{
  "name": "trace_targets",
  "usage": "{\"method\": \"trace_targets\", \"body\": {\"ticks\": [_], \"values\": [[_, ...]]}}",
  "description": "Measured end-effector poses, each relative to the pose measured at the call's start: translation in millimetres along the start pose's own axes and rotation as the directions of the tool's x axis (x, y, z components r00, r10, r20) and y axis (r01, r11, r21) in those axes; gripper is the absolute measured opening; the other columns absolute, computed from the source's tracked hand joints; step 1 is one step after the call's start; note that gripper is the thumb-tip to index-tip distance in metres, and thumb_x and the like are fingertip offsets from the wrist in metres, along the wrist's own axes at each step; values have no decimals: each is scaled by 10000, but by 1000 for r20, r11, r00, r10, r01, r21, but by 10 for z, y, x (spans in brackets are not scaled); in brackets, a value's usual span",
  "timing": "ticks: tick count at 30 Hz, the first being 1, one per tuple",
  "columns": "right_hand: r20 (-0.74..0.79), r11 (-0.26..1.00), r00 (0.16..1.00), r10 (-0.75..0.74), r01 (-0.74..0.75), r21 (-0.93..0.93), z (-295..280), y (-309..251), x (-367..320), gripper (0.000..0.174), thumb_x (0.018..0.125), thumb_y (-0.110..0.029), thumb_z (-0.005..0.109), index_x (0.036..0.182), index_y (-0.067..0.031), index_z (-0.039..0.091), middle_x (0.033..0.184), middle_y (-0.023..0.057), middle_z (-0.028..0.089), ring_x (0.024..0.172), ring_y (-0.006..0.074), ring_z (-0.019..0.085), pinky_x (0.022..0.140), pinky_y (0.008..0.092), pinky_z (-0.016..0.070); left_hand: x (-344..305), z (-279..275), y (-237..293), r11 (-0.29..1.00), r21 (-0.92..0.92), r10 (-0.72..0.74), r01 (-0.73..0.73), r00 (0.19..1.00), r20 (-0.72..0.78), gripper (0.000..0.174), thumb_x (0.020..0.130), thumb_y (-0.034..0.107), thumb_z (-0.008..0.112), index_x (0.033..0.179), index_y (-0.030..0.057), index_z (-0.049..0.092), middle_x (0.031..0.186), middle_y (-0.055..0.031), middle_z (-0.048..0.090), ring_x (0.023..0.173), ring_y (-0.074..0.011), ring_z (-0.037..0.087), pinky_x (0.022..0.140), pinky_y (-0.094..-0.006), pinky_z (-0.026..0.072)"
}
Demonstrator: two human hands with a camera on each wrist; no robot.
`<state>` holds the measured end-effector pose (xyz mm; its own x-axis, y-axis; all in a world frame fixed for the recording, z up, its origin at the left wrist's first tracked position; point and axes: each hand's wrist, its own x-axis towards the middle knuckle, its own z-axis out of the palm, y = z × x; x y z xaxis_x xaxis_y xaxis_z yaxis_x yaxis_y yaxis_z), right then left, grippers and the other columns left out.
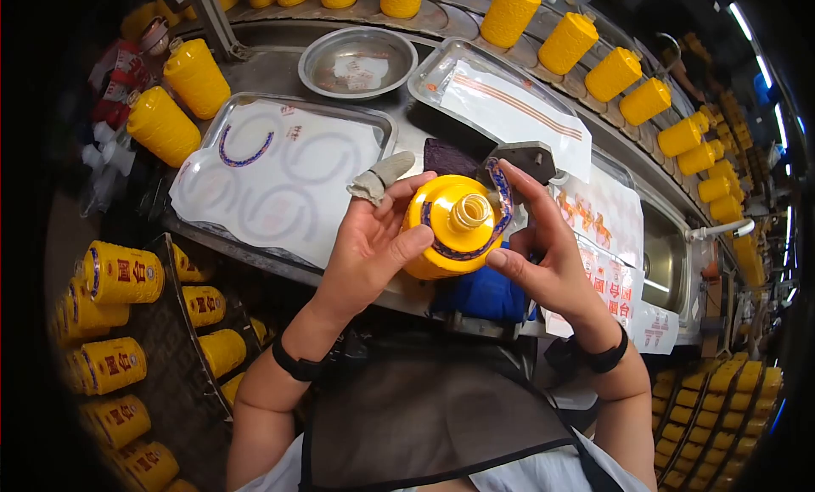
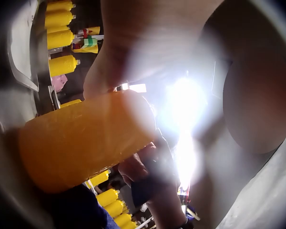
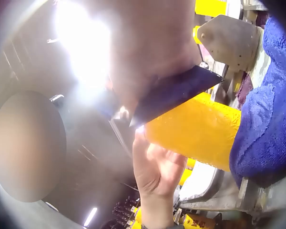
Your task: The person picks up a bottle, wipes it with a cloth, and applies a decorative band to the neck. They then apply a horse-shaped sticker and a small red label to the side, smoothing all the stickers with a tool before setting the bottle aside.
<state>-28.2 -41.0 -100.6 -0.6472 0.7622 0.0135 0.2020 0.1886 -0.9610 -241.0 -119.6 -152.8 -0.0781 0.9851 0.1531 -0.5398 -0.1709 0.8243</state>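
Observation:
A yellow bottle (image 1: 452, 221) with a bare threaded neck is tilted toward me over a blue cloth (image 1: 484, 292). My left hand (image 1: 367, 246) grips its left side, the thumb lying on the shoulder; a grey cloth cover (image 1: 380, 179) sits on one finger. Around the shoulder runs a curved strip (image 1: 463, 254) with a blue, purple and orange pattern. My right hand (image 1: 548, 250) holds the strip's free end, which stands up off the bottle along the index finger, while the thumb touches the shoulder edge. In the right wrist view the strip (image 3: 181, 93) shows as a dark flap above the bottle (image 3: 195, 131).
A tray (image 1: 386, 127) at the left bears white backing sheets and another curved strip (image 1: 246, 159). Behind are a round metal dish (image 1: 310, 67) and a second tray (image 1: 416, 84). Yellow bottles (image 1: 569, 44) line the back ledge; more fill a crate at lower left.

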Motion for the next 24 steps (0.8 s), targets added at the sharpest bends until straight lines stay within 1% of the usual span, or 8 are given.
{"method": "trace_targets", "body": {"ticks": [2, 5, 8, 11, 15, 19, 22, 24], "values": [[13, 998, 1000, -3, 4, -62, -43, -29, 24, 858, 775, -189, 821, 1492, -87, 361, 1359, 63, 483, 586, 3, 433, 506, 175, 352, 12, -9, -15, 1000, -7, -1, 1, 1000, -4, 673, 924, -5, 591, 1474, -17, 203, 1415, -169, 436, 1341, -229, 422, 1150, -365, 305], [-7, 992, 999, -53, 52, -118, -1, 24, 76, 876, 740, -192, 848, 1478, -86, 389, 1354, 66, 490, 611, 4, 445, 521, 172, 364, 18, 12, 2, 999, -46, -29, 27, 999, -32, 672, 919, -10, 593, 1471, -20, 210, 1412, -171, 441, 1334, -228, 429, 1150, -363, 306], [-19, 997, 1000, -5, 3, -76, 3, 33, 93, 896, 706, -194, 869, 1468, -89, 410, 1357, 66, 494, 635, 4, 457, 531, 171, 372, 15, 24, 23, 998, -58, -28, 25, 999, -47, 628, 913, -11, 601, 1439, -20, 259, 1407, -170, 446, 1327, -222, 435, 1146, -361, 316], [-12, 998, 1000, 2, -3, -62, 2, 57, 117, 917, 692, -197, 875, 1473, -94, 405, 1345, 64, 499, 630, 8, 463, 532, 172, 373, 26, 4, 68, 994, -71, -82, 79, 996, -35, 581, 910, 0, 614, 1398, -16, 299, 1406, -168, 446, 1329, -216, 433, 1140, -357, 328], [-14, 998, 1000, -1, 0, -65, 10, 52, 117, 941, 686, -211, 882, 1476, -68, 392, 1351, 67, 500, 580, 8, 449, 503, 172, 354, 22, 2, 91, 988, -108, -113, 108, 993, -41, 536, 909, 10, 623, 1360, -15, 334, 1370, -154, 471, 1311, -212, 454, 1131, -350, 341], [-27, 998, 999, -39, 37, -59, 23, 73, 132, 930, 696, -202, 875, 1475, -58, 387, 1340, 70, 510, 561, 5, 447, 490, 169, 341, 107, -2, 85, 973, -162, -188, 166, 973, -130, 489, 935, 44, 604, 1356, -8, 360, 1280, -123, 529, 1217, -182, 515, 1073, -325, 394], [-23, 997, 999, -43, 42, -67, 21, 60, 133, 935, 693, -194, 876, 1475, -51, 383, 1332, 70, 516, 556, 3, 450, 488, 170, 342, 118, 49, 49, 989, -100, -123, 108, 978, -166, 480, 947, 57, 590, 1365, 1, 361, 1244, -110, 546, 1184, -167, 527, 1053, -317, 407], [-20, 998, 999, -34, 32, -57, 18, 56, 134, 939, 689, -186, 876, 1474, -45, 380, 1338, 74, 512, 559, 2, 459, 489, 170, 348, 114, 53, 38, 990, -86, -129, 116, 979, -161, 497, 943, 47, 568, 1386, 8, 346, 1273, -129, 531, 1212, -183, 513, 1075, -332, 393]]}}
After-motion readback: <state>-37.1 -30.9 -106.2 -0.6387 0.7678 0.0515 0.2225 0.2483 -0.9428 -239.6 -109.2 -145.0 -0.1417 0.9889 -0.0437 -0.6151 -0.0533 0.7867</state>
